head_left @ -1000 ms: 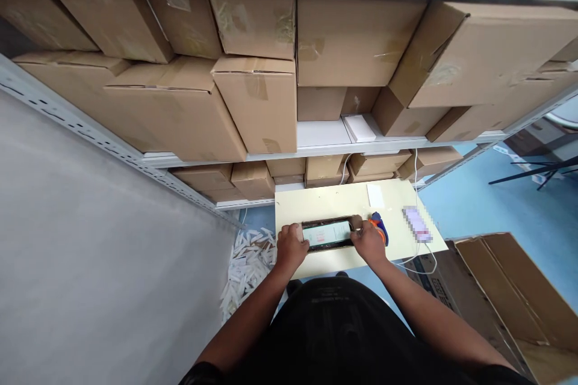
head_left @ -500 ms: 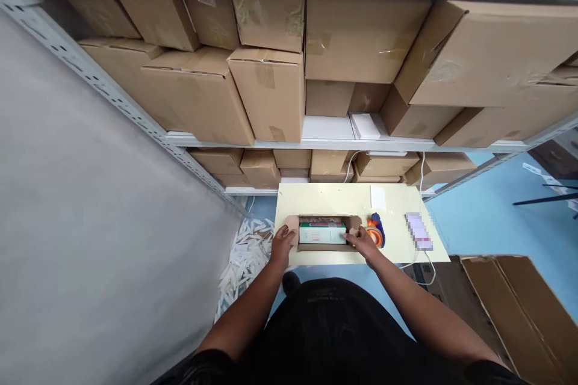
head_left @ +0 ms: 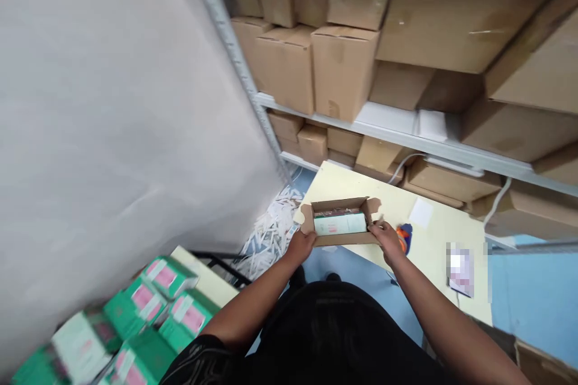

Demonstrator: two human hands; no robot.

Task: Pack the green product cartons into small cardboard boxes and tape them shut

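Both grips are closed on a small open cardboard box (head_left: 345, 239): left hand (head_left: 301, 245) on its left end, right hand (head_left: 389, 240) on its right. It sits between the grips on the pale yellow surface (head_left: 356, 183), matte brown, flaps up, a flat green-and-white carton (head_left: 339, 224) lying inside. Just right of the right grip there's an orange-and-blue tape dispenser (head_left: 404, 237); left of the left grip, white paper strips (head_left: 271, 231) litter the floor (head_left: 347, 261).

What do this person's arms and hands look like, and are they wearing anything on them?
The left hand and the right hand are bare, with no gloves. No ring or watch can be made out, though the picture is slightly blurred. Both forearms are uncovered. A black short sleeve with a faint grey print covers the left upper arm, part of a black top.
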